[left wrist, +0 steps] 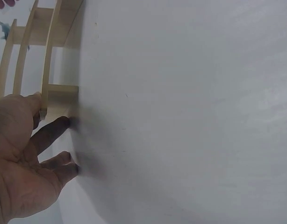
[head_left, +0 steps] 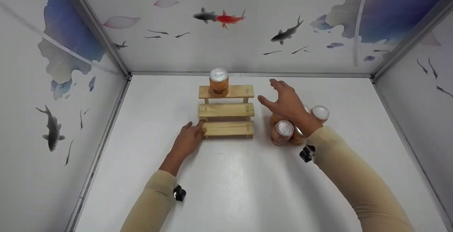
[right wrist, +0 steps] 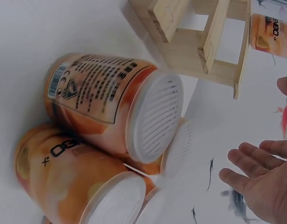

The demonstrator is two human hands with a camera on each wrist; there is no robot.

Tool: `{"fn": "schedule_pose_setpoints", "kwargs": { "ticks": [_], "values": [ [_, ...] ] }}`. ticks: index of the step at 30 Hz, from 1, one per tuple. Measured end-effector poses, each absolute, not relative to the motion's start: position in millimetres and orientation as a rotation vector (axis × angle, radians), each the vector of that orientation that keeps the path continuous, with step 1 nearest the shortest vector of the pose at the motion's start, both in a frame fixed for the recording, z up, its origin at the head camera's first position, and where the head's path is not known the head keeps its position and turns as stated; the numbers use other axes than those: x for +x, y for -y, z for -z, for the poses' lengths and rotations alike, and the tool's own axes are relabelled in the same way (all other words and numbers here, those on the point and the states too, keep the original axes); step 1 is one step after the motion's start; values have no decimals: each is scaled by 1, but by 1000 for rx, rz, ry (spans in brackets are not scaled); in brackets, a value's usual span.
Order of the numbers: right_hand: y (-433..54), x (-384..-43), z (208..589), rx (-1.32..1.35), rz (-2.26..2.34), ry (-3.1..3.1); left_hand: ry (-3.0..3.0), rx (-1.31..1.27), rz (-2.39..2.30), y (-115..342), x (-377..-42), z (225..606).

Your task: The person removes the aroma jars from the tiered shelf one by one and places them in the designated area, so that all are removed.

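Observation:
A three-step wooden stand [head_left: 226,110] has one orange canister [head_left: 219,82] with a pale lid upright on its top step, left of the middle. My left hand [head_left: 187,140] holds the left end of the lowest step; in the left wrist view its thumb and forefinger meet the board's end while the other fingers lie near the table. Right of the stand, my right hand [head_left: 287,101] is spread with nothing in it, over and behind a cluster of similar canisters [head_left: 282,133] that it partly hides. Their ribbed white lids [right wrist: 155,116] and printed labels show in the right wrist view.
The white table [head_left: 226,186] is enclosed by a back wall [head_left: 247,44] and side walls printed with fish and leaves. Metal edging [head_left: 170,73] runs along the back. Another canister [head_left: 320,113] stands at the cluster's right side, beside the right forearm.

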State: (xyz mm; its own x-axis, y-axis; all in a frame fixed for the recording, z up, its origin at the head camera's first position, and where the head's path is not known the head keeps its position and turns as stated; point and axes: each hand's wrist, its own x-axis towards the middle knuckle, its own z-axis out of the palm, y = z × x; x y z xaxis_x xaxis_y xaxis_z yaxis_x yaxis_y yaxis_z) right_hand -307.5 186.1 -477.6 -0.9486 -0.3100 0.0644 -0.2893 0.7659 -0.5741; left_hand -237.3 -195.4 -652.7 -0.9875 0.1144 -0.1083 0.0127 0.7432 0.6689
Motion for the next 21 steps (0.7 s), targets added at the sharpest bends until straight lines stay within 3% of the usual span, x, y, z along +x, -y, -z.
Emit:
{"fn": "schedule_pose_setpoints", "kwargs": {
  "ticks": [21],
  "values": [
    [-109, -312, 475, -618, 1042, -2877, -2812, 90, -1066, 190, -229, 637]
  ]
}}
